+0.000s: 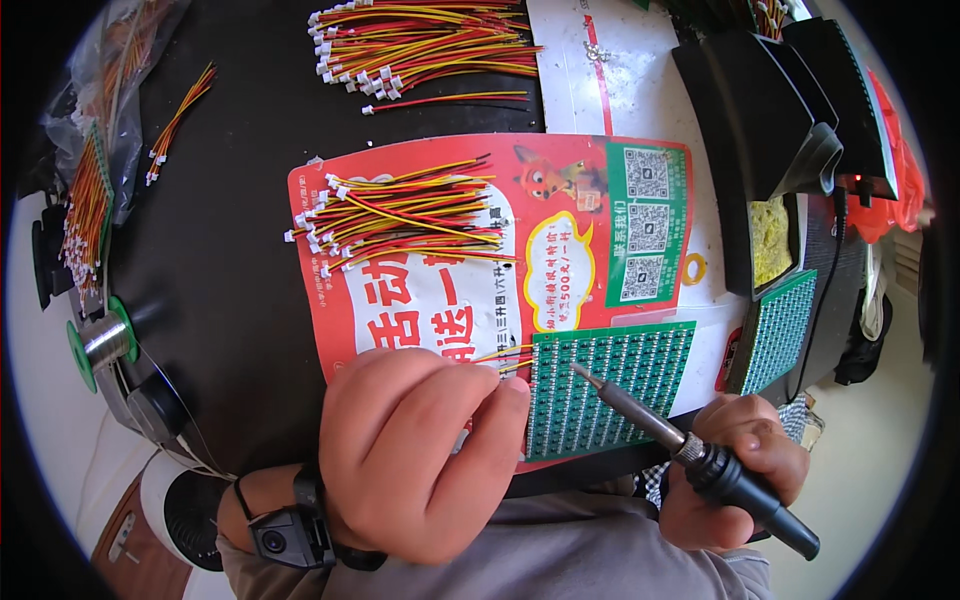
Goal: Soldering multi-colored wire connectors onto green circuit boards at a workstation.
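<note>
My left hand (425, 450) is closed in a pinch on a red-and-yellow wire lead (512, 356). The lead's bare ends reach the left edge of a green circuit board panel (615, 410), which carries rows of small repeated parts. In my right hand (745, 465) is a soldering iron (642, 412), gripped around its black handle. Its metal tip points up and left over the panel's upper part; whether it touches the board cannot be made out. The lead's connector end is hidden by my left fingers.
Loose wire leads (400, 215) lie on a red printed sheet (450, 150), with a larger pile (420, 45) beyond. At left stands a solder spool (104, 340). On the right are a black holder with yellow sponge (770, 240) and another green panel (780, 330).
</note>
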The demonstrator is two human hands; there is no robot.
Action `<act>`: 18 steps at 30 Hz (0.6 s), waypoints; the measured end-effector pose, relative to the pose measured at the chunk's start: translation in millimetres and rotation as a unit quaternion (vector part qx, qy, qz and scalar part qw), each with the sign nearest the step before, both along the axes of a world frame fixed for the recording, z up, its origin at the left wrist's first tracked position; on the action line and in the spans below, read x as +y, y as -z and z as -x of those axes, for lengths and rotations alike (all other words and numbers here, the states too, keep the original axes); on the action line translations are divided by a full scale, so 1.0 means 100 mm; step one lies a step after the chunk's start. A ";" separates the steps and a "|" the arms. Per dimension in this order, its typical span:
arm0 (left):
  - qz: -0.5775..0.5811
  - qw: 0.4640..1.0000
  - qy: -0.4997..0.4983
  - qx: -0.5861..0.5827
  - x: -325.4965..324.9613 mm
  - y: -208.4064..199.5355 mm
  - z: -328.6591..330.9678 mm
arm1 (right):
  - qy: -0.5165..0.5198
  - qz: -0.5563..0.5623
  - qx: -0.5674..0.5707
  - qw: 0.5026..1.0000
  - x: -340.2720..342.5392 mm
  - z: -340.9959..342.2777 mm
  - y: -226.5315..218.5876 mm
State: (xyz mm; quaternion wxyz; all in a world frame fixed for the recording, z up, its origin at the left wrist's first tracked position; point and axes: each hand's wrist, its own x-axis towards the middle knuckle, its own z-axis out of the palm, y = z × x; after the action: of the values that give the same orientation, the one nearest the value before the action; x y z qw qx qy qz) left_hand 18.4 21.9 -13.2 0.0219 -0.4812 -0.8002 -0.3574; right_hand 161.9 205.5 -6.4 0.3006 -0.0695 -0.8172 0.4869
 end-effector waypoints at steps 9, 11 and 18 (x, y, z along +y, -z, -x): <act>0.025 1.000 0.008 -0.012 -0.01 0.04 -0.05 | -0.046 0.031 -0.015 0.998 0.04 -0.07 0.01; 0.021 1.000 0.012 -0.012 -0.03 0.04 -0.05 | -0.062 0.018 -0.031 0.997 0.04 -0.05 0.00; 0.028 0.999 0.020 -0.015 -0.05 0.03 -0.05 | -0.081 0.001 -0.052 0.995 0.04 -0.03 -0.02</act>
State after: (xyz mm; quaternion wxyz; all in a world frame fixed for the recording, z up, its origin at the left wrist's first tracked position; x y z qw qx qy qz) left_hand 23.3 17.3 -15.9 -0.0110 -0.4921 -0.8002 -0.3425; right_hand 164.5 209.7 -4.8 0.2174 -0.0287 -0.8341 0.5062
